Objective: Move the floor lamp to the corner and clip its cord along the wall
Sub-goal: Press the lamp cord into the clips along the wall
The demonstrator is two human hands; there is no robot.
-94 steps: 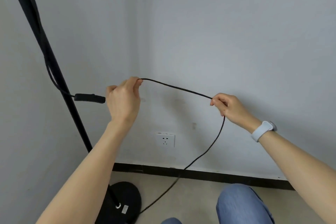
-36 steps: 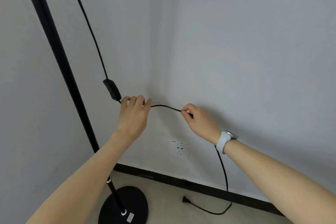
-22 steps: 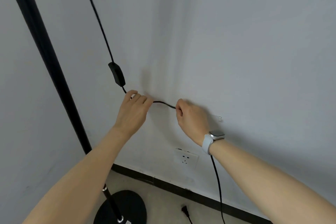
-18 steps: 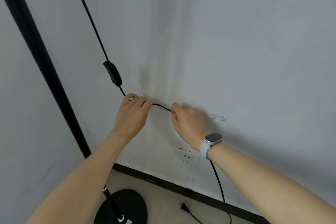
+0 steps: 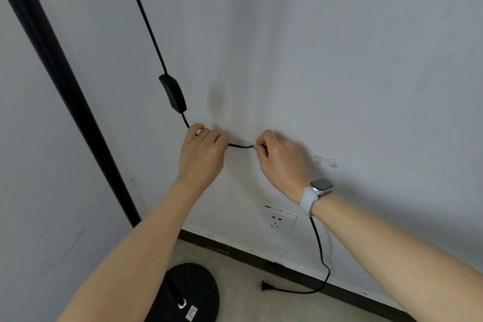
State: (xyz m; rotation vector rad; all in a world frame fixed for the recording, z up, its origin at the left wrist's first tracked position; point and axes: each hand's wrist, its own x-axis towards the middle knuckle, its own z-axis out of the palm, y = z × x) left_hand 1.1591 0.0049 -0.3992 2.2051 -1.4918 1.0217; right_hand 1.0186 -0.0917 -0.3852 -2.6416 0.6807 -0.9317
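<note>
The black floor lamp pole (image 5: 65, 81) stands in the corner on its round base (image 5: 201, 293). Its black cord (image 5: 146, 18) hangs down through an inline switch (image 5: 173, 93). My left hand (image 5: 202, 155) pinches the cord just below the switch. My right hand (image 5: 281, 159) pinches it a short way to the right, and both press a short stretch (image 5: 240, 145) against the wall at a clear clip (image 5: 245, 142). From my right wrist the cord drops to the floor, ending in an unplugged plug (image 5: 265, 287).
A second clear clip (image 5: 324, 160) is stuck on the wall to the right of my right hand. A white wall socket (image 5: 279, 219) sits below my hands. A dark baseboard (image 5: 287, 269) runs along the wall's foot.
My hands have come much closer together on the cord and moved up to the wall. The switch now hangs above my left hand instead of sticking out sideways.
</note>
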